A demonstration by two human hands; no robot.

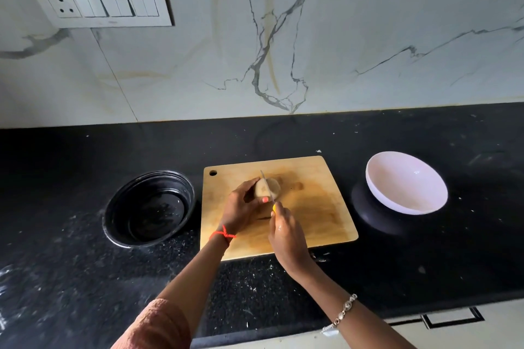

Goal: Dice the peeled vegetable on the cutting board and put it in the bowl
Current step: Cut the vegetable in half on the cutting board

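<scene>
Right hand (286, 232) holds knife (266, 185) crosswise over vegetable (276, 187) lying left-right.

Left arm wore a salmon-pink knit sleeve (158, 326), lower left of frame. Orange-red thread (224, 234) was tied at that wrist. Left hand (241, 207): thumbnail (265, 199) painted coral. Right wrist carried a silver linked bracelet (344, 309).

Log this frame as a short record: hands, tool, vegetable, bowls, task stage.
left hand: grips the peeled vegetable on the cutting board
right hand: holds the knife, blade set across the vegetable
white bowl: right of the board, empty
black bowl: left of the board
stage: cutting; nothing diced in the white bowl yet
</scene>
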